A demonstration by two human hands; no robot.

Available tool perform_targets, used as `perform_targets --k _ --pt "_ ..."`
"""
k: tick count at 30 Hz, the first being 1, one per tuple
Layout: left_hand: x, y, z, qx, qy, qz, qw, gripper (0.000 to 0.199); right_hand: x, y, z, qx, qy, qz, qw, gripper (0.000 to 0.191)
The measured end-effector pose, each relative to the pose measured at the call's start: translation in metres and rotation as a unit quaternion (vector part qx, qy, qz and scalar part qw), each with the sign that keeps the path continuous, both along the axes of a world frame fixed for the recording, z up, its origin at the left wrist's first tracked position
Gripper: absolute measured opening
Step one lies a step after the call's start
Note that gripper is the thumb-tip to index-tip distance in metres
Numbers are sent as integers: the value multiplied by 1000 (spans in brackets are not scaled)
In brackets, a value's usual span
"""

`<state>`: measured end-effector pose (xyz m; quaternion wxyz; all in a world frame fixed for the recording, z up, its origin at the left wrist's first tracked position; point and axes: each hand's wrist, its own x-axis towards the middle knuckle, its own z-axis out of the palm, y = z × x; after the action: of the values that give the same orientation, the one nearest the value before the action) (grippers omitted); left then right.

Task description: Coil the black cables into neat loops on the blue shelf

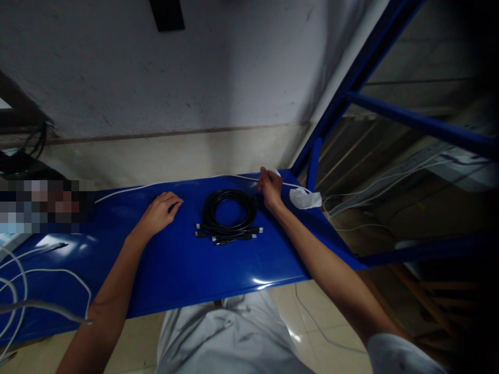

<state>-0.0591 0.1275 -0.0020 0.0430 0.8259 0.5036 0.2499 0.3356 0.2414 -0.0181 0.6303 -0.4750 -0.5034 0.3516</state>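
Observation:
A coil of black cables (230, 227) lies on the blue table between my hands, with several plug ends gathered at its near side. To its left, my left hand (161, 212) is low over the table, thumb and forefinger tips brought together and nothing visible between them. My right hand (271, 187) is closed just beyond the coil's right side, near the table's back edge. What its fingers hold, if anything, is hidden. A white rounded object (276, 172) peeks out behind that hand. Right of it sits a crumpled white piece (305, 199), perhaps plastic or paper.
Along the back edge of the blue table (167, 280) runs a white cord (150, 186). White cables (58, 270) lie at the left, near a blurred-out patch. A blue metal frame (314, 163) rises at the right, and a wall stands behind the table.

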Motion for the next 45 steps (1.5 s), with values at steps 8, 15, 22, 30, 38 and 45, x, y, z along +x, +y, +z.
perform_targets --k 8,15,22,30,38,45 --pt "2 -1 3 -1 -2 6 1000 29 -1 -2 2 -1 1 -3 1000 63" --pt "-32 -1 11 50 -15 101 993 29 -3 -20 38 42 -104 112 987 66" --pt "-81 3 7 97 -41 208 972 39 -27 -104 66 76 -469 355 805 64" --pt "-72 14 -30 -14 30 164 986 71 -21 -129 39 190 -642 278 689 77" --pt "-79 21 -33 16 35 130 991 59 9 -99 35 218 -648 229 693 66" --pt "-82 16 -22 36 37 134 990 49 6 -99 31 220 -631 221 711 48"
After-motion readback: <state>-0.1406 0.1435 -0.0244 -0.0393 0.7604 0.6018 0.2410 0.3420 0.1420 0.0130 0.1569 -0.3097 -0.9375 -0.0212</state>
